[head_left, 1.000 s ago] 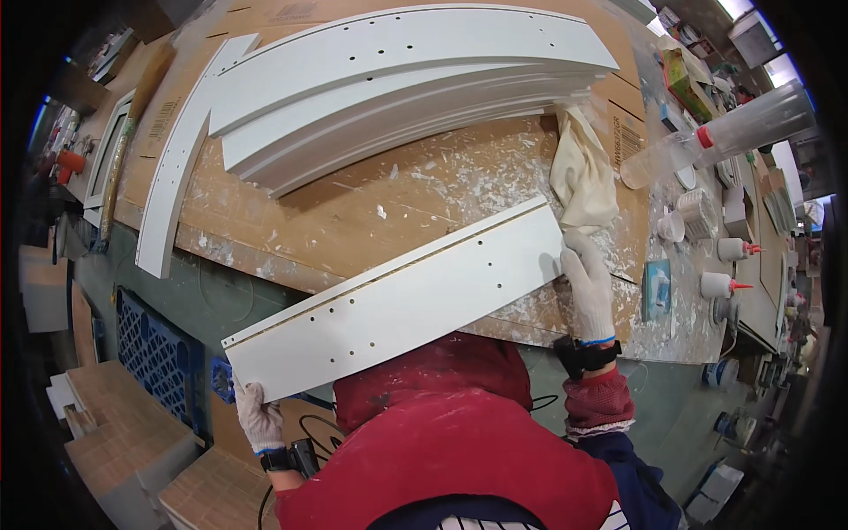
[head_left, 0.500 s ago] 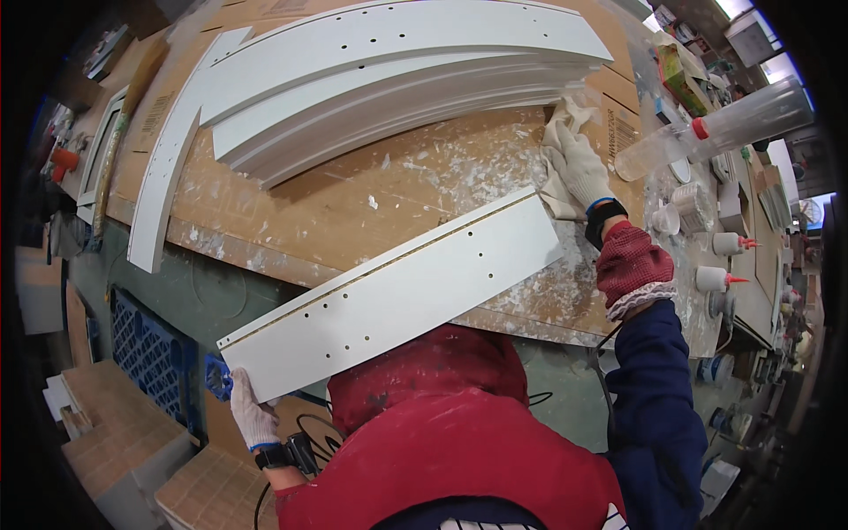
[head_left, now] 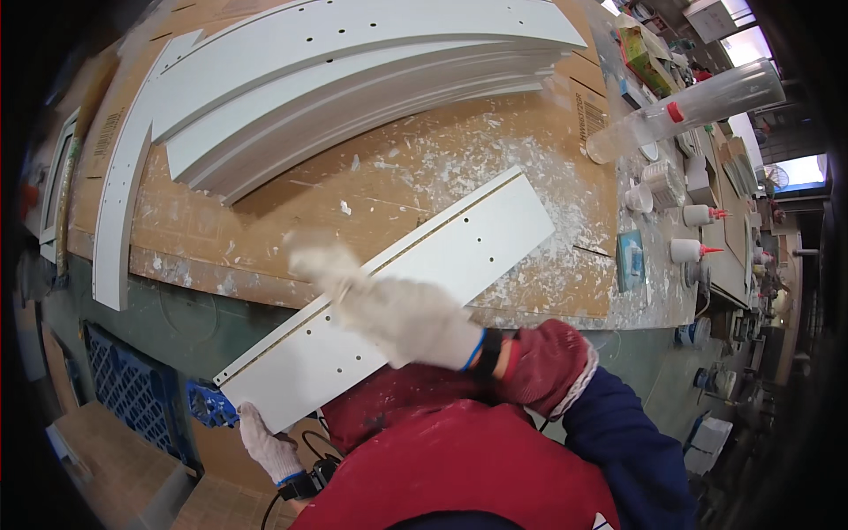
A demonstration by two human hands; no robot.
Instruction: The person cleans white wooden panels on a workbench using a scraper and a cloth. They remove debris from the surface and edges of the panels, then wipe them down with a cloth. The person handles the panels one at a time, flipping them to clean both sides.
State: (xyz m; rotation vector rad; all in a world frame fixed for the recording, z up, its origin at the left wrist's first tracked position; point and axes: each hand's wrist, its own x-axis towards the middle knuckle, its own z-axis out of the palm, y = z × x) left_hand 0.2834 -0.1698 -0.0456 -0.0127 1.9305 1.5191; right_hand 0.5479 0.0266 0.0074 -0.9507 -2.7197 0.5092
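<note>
A white drilled board (head_left: 508,225) with a brown groove along its far edge lies slanted, its right end on the cardboard-covered table and its left end past the near edge. My left hand (head_left: 268,446), in a pale knit glove, grips that left end from below, thumb on top. Over the board's middle is my gloved right hand (head_left: 428,322), closed on an off-white cloth (head_left: 322,265). Motion smears both cloth and fingers, and whether the cloth touches the board I cannot tell.
Stacked white boards (head_left: 371,88) cover the table's far side, with a narrow strip (head_left: 119,212) at the left. Rightward are a clear plastic cylinder (head_left: 698,106), red-tipped bottles (head_left: 693,251), cups (head_left: 662,183) and a blue block (head_left: 631,261). A blue plastic pallet (head_left: 132,384) stands lower left.
My right hand has lifted the cloth from the table's right side and swung it left over the board. A blue block there is now uncovered. My left hand keeps its grip.
</note>
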